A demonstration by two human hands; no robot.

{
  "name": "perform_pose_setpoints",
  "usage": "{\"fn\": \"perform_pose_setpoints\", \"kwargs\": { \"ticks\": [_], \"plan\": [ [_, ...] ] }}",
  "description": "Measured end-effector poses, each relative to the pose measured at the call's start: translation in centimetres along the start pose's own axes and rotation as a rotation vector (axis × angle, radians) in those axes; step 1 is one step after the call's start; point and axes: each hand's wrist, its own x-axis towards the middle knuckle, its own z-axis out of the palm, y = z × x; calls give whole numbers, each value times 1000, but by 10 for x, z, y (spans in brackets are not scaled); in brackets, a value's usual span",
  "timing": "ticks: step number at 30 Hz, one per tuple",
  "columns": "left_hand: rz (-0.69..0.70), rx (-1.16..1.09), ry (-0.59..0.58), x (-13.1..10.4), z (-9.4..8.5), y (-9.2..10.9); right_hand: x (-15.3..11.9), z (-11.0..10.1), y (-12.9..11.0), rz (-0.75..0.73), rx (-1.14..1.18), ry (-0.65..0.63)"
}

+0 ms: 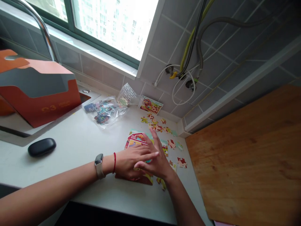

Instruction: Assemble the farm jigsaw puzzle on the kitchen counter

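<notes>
A partly assembled jigsaw puzzle [134, 137] with a red barn lies flat on the white counter [77, 157]. My left hand [130, 161] rests on it with the fingers stretched out, a watch and a red string on that wrist. Crossing over its fingertips is my right hand [157, 158], thumb and fingers apart. Both palms are hidden, and the hands cover the puzzle's middle. Loose puzzle pieces [182, 162] lie to the right, and several more are scattered behind, below a small picture card [150, 105] leaning against the tiles.
A clear plastic bag [103, 110] of puzzle pieces lies at the back. On the left stand an orange cardboard box [54, 105] by the sink and a black oval case [42, 147]. A wooden panel [246, 153] borders the counter's right side; hoses [199, 40] hang on the wall.
</notes>
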Motion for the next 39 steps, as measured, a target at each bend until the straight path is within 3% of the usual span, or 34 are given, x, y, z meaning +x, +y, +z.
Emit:
{"fn": "perform_pose_setpoints", "kwargs": {
  "ticks": [4,8,10,13,17,22,25,28,30,33,35,37,39],
  "plan": [
    [-15,10,47,-4,13,3,16,9,-10,-164,48,-5],
    [-92,50,-74,-2,12,6,17,8,-13,-266,79,90],
    [-98,20,-70,0,12,8,15,7,-9,-271,104,134],
    [-197,0,-19,3,15,11,10,5,1,-186,136,155],
    [-311,-22,-173,18,15,21,-7,6,13,-36,215,104],
    [-287,-168,-140,53,17,36,-22,6,21,152,410,282],
    [-439,-330,-135,66,17,47,-23,6,27,212,553,340],
    [-600,-633,-235,74,6,48,-22,11,34,185,625,352],
    [-590,-803,-302,84,-11,38,-22,16,38,174,610,380],
    [-479,-778,-479,107,-42,5,-20,22,45,194,617,434],
    [-532,-743,-556,125,-56,-25,-18,25,51,259,675,460],
    [-623,-502,-531,142,-65,-55,-15,29,58,366,713,482],
    [-707,-1,-485,155,-70,-83,-14,32,63,440,706,466]
  ]
}}
